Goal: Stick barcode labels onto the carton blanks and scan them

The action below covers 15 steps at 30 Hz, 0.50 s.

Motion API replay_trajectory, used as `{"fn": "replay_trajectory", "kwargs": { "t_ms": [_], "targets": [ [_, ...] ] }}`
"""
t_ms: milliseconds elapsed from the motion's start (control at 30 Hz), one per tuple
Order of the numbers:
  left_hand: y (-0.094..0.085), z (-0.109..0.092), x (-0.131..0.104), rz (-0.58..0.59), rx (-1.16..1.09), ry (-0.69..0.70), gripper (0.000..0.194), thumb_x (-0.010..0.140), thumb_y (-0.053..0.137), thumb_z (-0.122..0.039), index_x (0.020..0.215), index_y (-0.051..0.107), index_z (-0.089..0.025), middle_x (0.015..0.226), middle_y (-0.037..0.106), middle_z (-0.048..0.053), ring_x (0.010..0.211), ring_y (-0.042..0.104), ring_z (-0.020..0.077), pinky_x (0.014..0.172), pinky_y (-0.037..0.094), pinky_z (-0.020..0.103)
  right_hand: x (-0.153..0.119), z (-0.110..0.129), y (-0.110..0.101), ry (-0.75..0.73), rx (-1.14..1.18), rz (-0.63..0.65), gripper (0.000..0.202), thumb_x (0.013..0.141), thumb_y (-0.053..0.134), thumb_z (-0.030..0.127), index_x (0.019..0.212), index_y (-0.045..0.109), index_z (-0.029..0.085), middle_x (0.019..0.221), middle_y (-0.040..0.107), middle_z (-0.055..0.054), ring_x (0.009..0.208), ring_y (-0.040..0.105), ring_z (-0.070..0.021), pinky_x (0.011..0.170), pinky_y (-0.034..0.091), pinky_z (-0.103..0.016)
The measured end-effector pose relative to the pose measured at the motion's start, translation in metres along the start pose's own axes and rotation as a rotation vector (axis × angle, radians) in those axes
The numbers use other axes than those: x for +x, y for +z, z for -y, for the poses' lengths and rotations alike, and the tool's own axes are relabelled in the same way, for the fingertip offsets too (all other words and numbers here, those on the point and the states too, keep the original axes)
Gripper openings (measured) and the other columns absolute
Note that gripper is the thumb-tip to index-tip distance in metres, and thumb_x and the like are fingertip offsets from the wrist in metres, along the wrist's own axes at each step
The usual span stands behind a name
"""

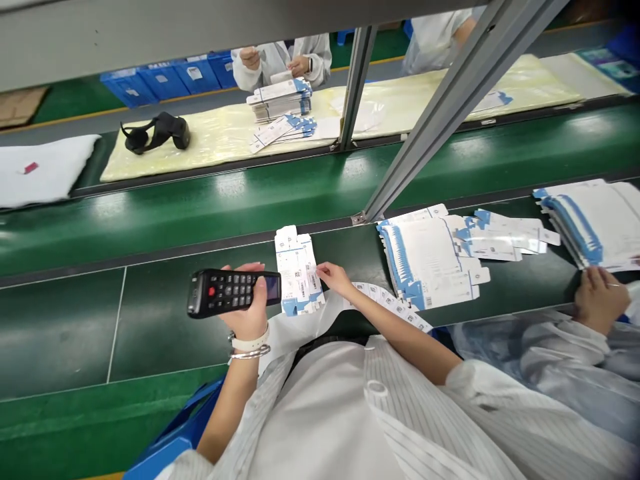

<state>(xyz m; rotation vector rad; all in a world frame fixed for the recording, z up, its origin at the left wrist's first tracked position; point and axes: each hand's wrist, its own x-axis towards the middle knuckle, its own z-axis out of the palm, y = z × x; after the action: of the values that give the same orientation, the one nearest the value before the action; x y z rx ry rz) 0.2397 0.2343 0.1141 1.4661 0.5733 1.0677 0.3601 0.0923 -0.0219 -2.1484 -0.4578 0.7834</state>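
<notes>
My left hand (pixel 251 313) is wrapped round a black handheld barcode scanner (pixel 233 292) with a keypad, a red button and a small screen. The scanner's screen end meets the left edge of a flat white and blue carton (pixel 295 267) on the dark green bench. At this carton's right edge, the fingertips of my right hand (pixel 335 277) are pinched together; whatever is between them is too small to make out. A strip of printed labels (pixel 390 305) curls beneath my right forearm, and pale backing paper (pixel 300 333) hangs in front of my body.
Stacked flat cartons (pixel 425 260) lie to the right, beside loose ones (pixel 505 235). Further right, a co-worker's hand (pixel 600 300) touches another carton stack (pixel 600 220). A metal post (pixel 440 127) slants up from the bench. Across the green conveyor (pixel 225 193), another person handles cartons.
</notes>
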Motion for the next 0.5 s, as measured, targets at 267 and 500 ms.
{"fn": "replay_trajectory", "kwargs": {
  "t_ms": [267,500],
  "targets": [
    [0.018,-0.001,0.002,0.042,-0.034,-0.225,0.055,0.074,0.062,-0.024,0.122,0.034,-0.028,0.111,0.058,0.007,0.082,0.064,0.0174,0.079,0.052,0.042,0.067,0.046,0.024,0.136,-0.170,0.034,0.055,0.070,0.067,0.040,0.113,0.049,0.010,0.113,0.056,-0.017,0.102,0.057,-0.0267,0.081,0.046,-0.033],
    [0.013,-0.003,0.002,0.044,0.030,-0.164,0.060,0.076,0.058,-0.023,0.122,0.023,-0.038,0.124,0.047,0.005,0.072,0.062,0.0111,0.072,0.055,0.037,0.082,0.066,0.044,0.291,-0.264,0.036,0.069,0.063,0.076,0.030,0.118,0.043,0.007,0.119,0.050,-0.024,0.106,0.056,-0.0295,0.081,0.049,-0.034]
  ]
}}
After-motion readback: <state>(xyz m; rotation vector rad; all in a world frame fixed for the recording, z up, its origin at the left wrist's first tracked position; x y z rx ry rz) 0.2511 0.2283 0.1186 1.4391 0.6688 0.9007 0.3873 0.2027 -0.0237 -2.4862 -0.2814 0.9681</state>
